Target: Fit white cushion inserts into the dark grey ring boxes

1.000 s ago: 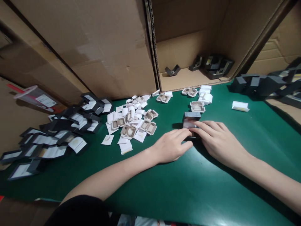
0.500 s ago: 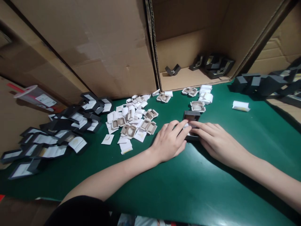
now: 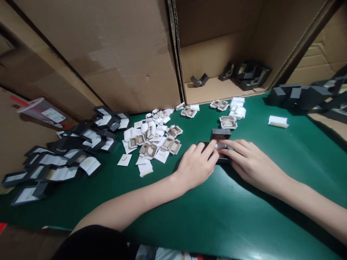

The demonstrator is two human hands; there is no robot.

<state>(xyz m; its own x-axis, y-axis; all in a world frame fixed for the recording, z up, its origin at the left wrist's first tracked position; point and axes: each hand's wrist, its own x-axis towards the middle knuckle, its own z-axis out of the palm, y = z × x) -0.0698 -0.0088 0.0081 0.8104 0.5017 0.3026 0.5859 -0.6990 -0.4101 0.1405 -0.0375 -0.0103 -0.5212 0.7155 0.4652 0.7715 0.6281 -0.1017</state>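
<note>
A small dark hinged box (image 3: 221, 134) stands open on the green table (image 3: 222, 216), its lid upright. Both hands meet at its base. My left hand (image 3: 196, 166) lies on the left side, fingers stretched onto a white insert (image 3: 218, 146) in the box. My right hand (image 3: 251, 162) comes from the right, its fingers extended flat and pressing on the same insert and the box's front edge. The box's lower half is mostly hidden under my fingers.
A heap of white inserts (image 3: 153, 139) lies left of the hands, flat dark boxes (image 3: 67, 155) further left. More inserts (image 3: 230, 112) sit behind. A cardboard carton (image 3: 217, 47) holds finished dark boxes (image 3: 248, 76); others (image 3: 306, 97) are at right. One lone insert (image 3: 278, 121) lies at right.
The box lid has tilted back up after lying more open half a second ago. My left fingers have slid slightly further onto the insert; my right hand has barely moved.
</note>
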